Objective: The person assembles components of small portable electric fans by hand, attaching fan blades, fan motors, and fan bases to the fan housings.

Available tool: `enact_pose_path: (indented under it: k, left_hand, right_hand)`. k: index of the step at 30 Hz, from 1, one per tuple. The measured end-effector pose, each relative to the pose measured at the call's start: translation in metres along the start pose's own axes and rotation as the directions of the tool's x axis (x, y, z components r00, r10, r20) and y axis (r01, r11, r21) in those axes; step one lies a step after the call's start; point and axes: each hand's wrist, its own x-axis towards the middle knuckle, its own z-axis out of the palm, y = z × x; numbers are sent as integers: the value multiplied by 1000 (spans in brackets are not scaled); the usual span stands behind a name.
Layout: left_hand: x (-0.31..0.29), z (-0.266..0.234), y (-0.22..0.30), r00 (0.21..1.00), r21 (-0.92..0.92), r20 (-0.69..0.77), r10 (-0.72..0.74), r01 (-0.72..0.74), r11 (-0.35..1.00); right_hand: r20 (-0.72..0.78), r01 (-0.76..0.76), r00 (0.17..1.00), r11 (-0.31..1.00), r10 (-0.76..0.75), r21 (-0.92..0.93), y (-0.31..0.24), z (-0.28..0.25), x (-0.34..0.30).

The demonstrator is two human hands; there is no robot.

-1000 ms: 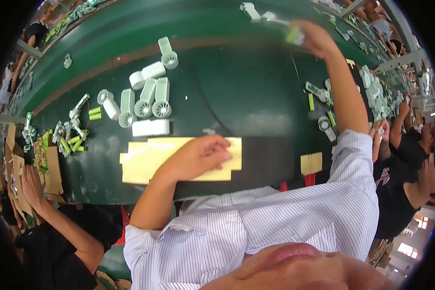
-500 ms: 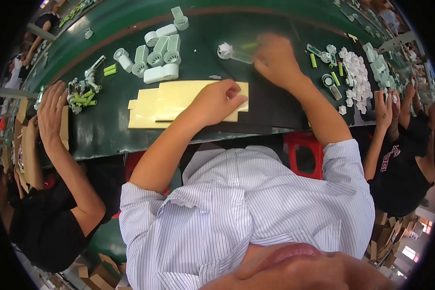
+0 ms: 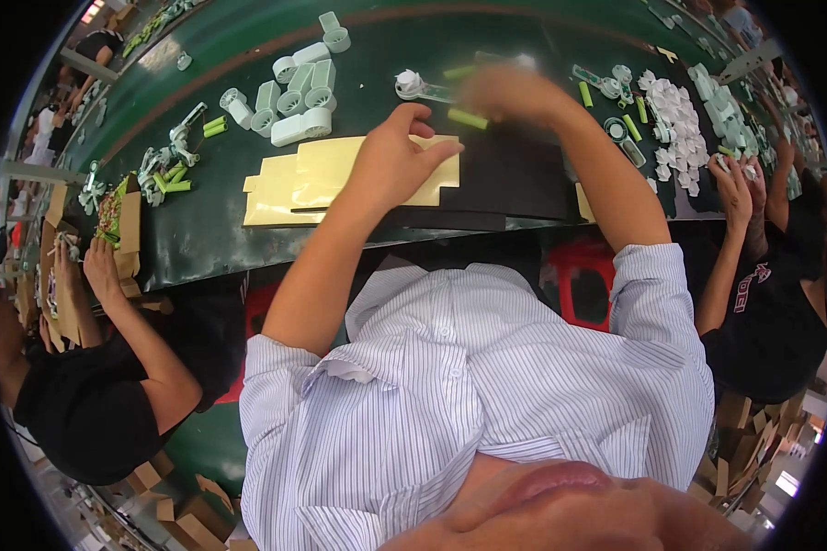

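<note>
My left hand [image 3: 393,161] is over the right part of the yellow sheets [image 3: 276,191], thumb and fingers apart, with nothing in it. Beyond its fingertips lies a pale green fan-shaped part [image 3: 415,87] with a white piece on its round end. Smeared by motion, my right hand [image 3: 515,94] is just right of that part. Its fingers and anything in them cannot be made out. One green cylinder [image 3: 469,118] lies just below the right hand, another [image 3: 459,71] above the part's handle. A black sheet [image 3: 524,179] lies beneath, right of the yellow sheets.
Pale green fan housings [image 3: 296,99] stand beyond the yellow sheets. Wired parts [image 3: 161,165] with green cylinders lie left. To the right are a white heap of small pieces [image 3: 675,129] and an assembled fan part [image 3: 625,142]. Co-workers sit both sides; an open carton [image 3: 129,225] stands left.
My left hand has lifted away from the yellow sheets' right end, and its fingers have spread. My right hand has moved left. The left co-worker's raised hand has dropped to the carton.
</note>
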Motion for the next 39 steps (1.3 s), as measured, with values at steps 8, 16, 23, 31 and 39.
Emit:
enact_pose_path:
  k: [8,16,23,31,39]
  left_hand:
    - [-5,30,8,984,-500,-106,-142,71,863]
    - [-18,-6,11,993,-730,33,-111,99,677]
    - [-25,-56,54,995,-395,-101,13,-52,917]
    - [-26,-46,30,992,-698,-120,-34,-60,714]
    - [-3,-112,-45,946,610,-119,301,-170,774]
  right_hand:
    - [-112,164,986,872,-126,462,-12,54,-26]
    - [-109,463,641,495,-760,-735,-53,56,-57]
    - [31,478,878,878,-478,3,-50,74,-61]
    - [-106,372,919,923,-381,-95,-65,85,-75]
    - [-137,152,985,911,-107,384,-34,71,-58]
